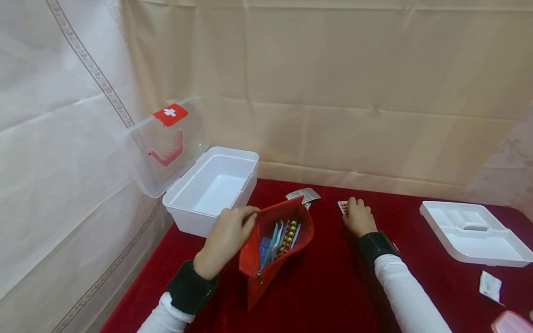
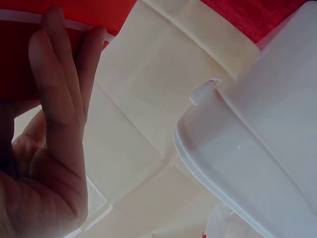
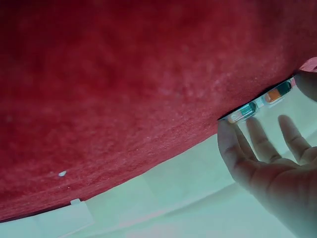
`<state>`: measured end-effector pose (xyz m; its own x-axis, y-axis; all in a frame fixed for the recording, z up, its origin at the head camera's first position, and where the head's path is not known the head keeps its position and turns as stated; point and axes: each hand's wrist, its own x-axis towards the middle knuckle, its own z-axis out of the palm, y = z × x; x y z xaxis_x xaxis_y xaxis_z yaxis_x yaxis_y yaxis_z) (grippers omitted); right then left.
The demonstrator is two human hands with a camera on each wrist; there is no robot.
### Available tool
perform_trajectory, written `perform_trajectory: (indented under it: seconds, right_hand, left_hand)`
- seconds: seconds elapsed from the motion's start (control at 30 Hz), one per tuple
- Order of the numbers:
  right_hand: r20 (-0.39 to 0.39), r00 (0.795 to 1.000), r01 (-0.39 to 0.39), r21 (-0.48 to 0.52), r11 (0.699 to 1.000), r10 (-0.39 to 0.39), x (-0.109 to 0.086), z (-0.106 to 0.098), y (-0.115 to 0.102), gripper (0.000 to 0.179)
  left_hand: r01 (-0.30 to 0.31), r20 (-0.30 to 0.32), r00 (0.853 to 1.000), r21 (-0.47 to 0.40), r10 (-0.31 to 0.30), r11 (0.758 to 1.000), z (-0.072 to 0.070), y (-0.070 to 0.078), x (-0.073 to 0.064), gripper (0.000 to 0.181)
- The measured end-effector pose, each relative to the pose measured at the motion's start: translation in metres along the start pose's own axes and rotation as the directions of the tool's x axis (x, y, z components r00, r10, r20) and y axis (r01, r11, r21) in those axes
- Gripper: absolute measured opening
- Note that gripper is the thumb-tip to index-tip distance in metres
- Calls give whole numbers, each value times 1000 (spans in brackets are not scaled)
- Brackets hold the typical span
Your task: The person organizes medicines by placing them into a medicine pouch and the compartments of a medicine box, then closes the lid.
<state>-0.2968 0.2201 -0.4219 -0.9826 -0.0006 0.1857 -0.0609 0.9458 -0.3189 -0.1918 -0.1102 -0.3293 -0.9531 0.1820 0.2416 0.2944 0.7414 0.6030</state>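
My left hand [image 1: 225, 238] grips the upper edge of a red zippered pouch [image 1: 266, 286], thumb on one side and fingers on the other. The pouch mouth gapes toward me; inside stand a blister pack of yellow and red pills [image 1: 288, 237], a blue item [image 1: 264, 249] and several thin packets. In the left wrist view, fingers [image 2: 59, 89] lie along the pouch's outside. Farther right, my right hand [image 1: 360, 217] pinches a capsule blister pack [image 1: 343, 207] between thumb and fingers, low at the red cloth. Green and orange capsules [image 3: 277, 93] show in the right wrist view.
A white first-aid box [image 1: 189, 217] stands at the back left, its clear lid [image 1: 166, 138] swung up. Silver blister packs [image 1: 307, 194] lie behind the pouch. At right are a white compartment tray [image 1: 454, 249], a small white packet [image 1: 490, 286] and a pink object [image 1: 512, 322].
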Motion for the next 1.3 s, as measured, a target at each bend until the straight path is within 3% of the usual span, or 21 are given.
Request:
perform_trajectory:
  seconds: [0.1, 0.23, 0.47, 0.57, 0.7, 0.9, 1.3]
  right_hand:
    - [-5, 999, 35, 6, 999, -35, -2, -1, 2, 43]
    - [-48, 997, 69, 12, 998, -68, -4, -4, 3, 28]
    - [-223, 973, 64, 1, 998, -62, -11, -11, 9, 8]
    - [-287, 955, 70, -13, 997, -70, -13, -14, 12, 7]
    - [-311, 947, 76, -14, 997, -77, -15, -19, 12, 14]
    - [-333, 934, 134, -4, 991, -127, -21, -29, 0, 18]
    - [-430, 869, 276, 12, 961, -245, -50, -54, -43, 14]
  left_hand:
    - [2, -6, 1000, 3, -2, 1000, 0, 0, 0, 25]
    - [5, -15, 1000, 10, -5, 1000, 0, -1, -1, 25]
    - [-2, -34, 999, 21, 3, 1000, 0, -1, -1, 25]
    - [0, -32, 999, 19, 1, 1000, 0, -1, -1, 26]
    - [6, -29, 1000, 19, -6, 1000, 0, -1, 0, 26]
    - [1, -28, 1000, 15, -1, 1000, -1, -2, -1, 25]
    - [-18, -26, 999, 17, 19, 1000, 0, 0, -1, 24]
